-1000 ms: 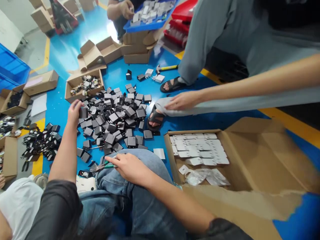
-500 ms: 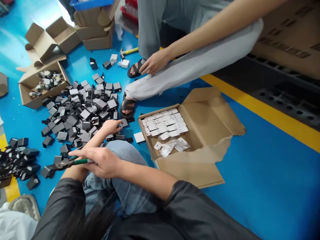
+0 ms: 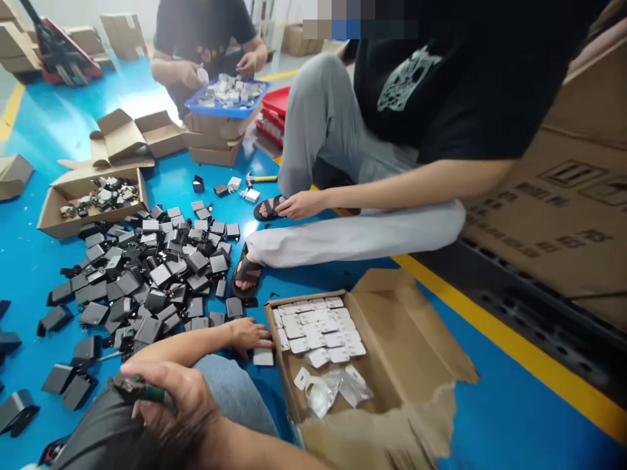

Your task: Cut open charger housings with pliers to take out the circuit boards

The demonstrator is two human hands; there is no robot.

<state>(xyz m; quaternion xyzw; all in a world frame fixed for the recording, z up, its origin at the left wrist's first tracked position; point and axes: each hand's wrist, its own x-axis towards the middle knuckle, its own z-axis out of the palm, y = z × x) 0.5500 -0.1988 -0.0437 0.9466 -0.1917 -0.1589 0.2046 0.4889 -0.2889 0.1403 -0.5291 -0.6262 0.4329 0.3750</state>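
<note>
My left hand (image 3: 248, 336) reaches forward beside the carton's left wall, palm down with fingers stretched out. Its fingertips are at a white block (image 3: 263, 357) on the floor; whether they touch it is unclear. Closed in my right hand (image 3: 189, 395), near my knee, are pliers (image 3: 153, 393) with green handles, their jaws pointing left. A big pile of dark grey adapter-like housings (image 3: 159, 274) covers the floor ahead of my left arm. The open cardboard box (image 3: 382, 339) holds rows of white blocks (image 3: 318, 329) and clear plastic bags (image 3: 337, 390).
A co-worker's leg (image 3: 353, 235) and hand (image 3: 301, 205) are across from me. Behind the pile stand a carton of small parts (image 3: 93, 212) and a hammer (image 3: 262, 178). Another person (image 3: 206, 39) works at a blue tray (image 3: 230, 112). Large cartons (image 3: 553, 215) stand right.
My view has tilted up, showing the two people's upper bodies. My left hand has moved from the grey housings to the white block by the box. The pliers stay in my right hand.
</note>
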